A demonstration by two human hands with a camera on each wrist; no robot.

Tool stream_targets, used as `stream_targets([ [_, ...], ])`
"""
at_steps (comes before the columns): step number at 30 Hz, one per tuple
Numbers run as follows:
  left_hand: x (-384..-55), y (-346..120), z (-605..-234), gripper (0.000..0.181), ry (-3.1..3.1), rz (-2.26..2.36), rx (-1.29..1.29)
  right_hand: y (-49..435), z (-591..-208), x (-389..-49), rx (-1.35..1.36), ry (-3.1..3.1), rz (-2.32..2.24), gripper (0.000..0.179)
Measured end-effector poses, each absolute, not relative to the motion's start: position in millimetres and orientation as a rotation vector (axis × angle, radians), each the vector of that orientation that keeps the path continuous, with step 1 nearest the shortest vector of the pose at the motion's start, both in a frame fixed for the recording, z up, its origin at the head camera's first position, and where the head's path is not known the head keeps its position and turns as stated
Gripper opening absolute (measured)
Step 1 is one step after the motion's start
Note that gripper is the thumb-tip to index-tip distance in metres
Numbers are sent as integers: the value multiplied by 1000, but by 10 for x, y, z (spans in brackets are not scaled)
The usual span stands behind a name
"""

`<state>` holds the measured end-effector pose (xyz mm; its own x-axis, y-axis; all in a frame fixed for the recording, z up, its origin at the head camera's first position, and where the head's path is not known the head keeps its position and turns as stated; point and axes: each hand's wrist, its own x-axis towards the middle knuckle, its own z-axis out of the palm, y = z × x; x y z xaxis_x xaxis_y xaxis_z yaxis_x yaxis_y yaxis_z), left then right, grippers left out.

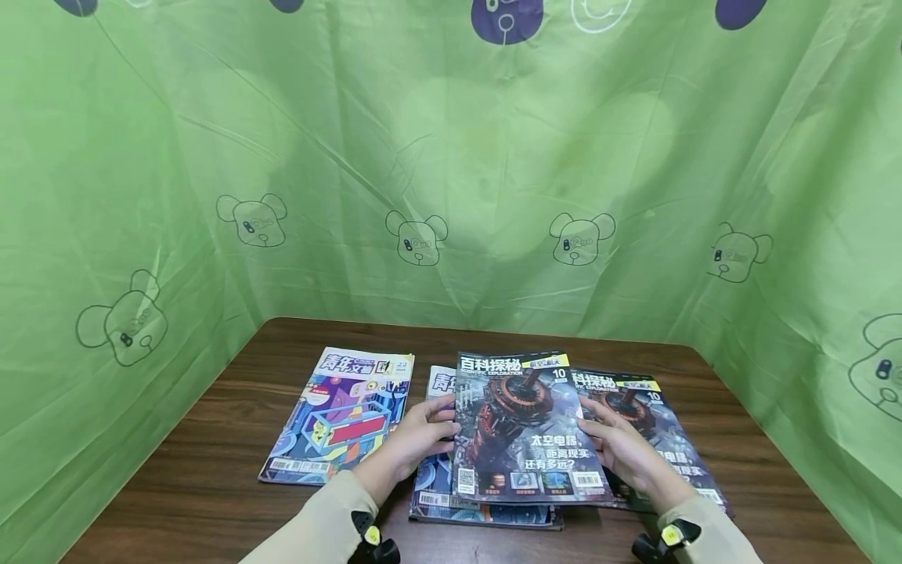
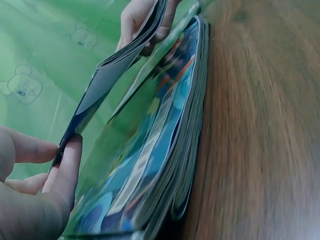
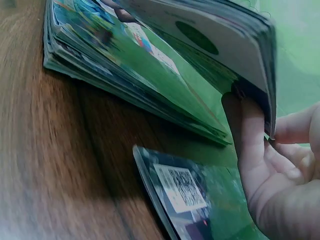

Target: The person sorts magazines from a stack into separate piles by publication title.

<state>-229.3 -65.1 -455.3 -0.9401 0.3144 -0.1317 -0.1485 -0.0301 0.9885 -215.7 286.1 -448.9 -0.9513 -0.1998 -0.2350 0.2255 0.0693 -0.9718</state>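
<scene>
Both hands hold a dark-covered magazine [image 1: 528,439] with a space machine on its front, one at each side edge. My left hand [image 1: 416,435] pinches its left edge between thumb and fingers, and my right hand [image 1: 623,450] pinches the right edge. In the left wrist view the held magazine [image 2: 95,92] is raised, with a gap above a blue magazine stack [image 2: 150,150]. The right wrist view also shows this gap under the held magazine [image 3: 210,40]. Most of the stack's top cover is hidden from the head view.
Right of the stack lies another dark magazine [image 1: 680,450], partly covered by the right hand and held magazine. A purple and blue magazine [image 1: 352,415] lies on the left of the brown wooden table [image 1: 211,470]. A green curtain [image 1: 493,157] surrounds the table's back and sides.
</scene>
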Motion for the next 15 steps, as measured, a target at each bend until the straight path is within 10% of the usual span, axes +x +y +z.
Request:
stream_targets([
  [15,-2290,-204,-4523,62,1839,2100,214,3229,-4475,-2105,24,2046,-2031,68],
])
